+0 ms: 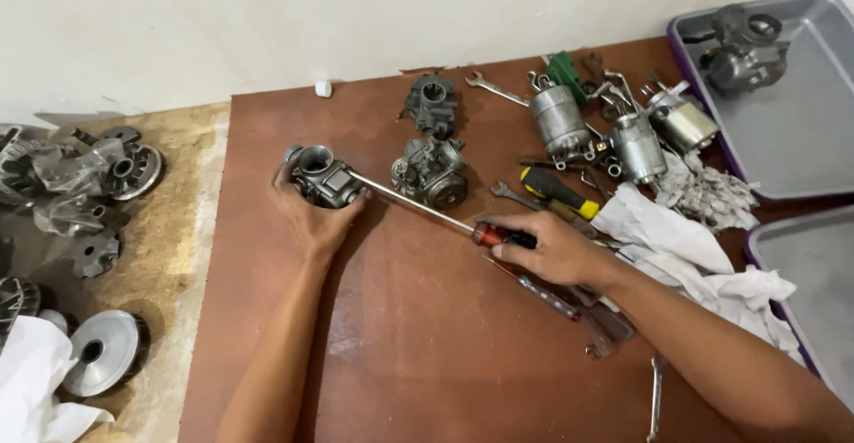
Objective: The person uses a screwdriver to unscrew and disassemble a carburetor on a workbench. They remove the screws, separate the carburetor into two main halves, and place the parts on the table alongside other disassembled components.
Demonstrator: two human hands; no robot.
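Two hands on a brown board [427, 345] here, and the near half of it is mostly bare, so there's room toward the camera. The far side is crowded: the wall runs right behind, and the right edge is boxed in by two grey trays [801, 123], the upper one holding a carburetor. The board's left edge drops to a speckled floor with clutch parts and pulleys [102, 354].

Left hand [311, 221] is wrapped around a grey carburetor [322, 176], fingers curled over it from below, pinning it down near the board's left side. Right hand [556, 247] is closed tight on the red and black handle of a long screwdriver [418, 203]. The shaft runs up and left from that fist and the tip meets the carburetor body right by the left fingers.

Just behind the shaft sit two more carburetors [433, 172], then wrenches, a yellow-handled screwdriver [559, 194], three metal canisters [560, 121] and white rags [676, 238] beside the right wrist.
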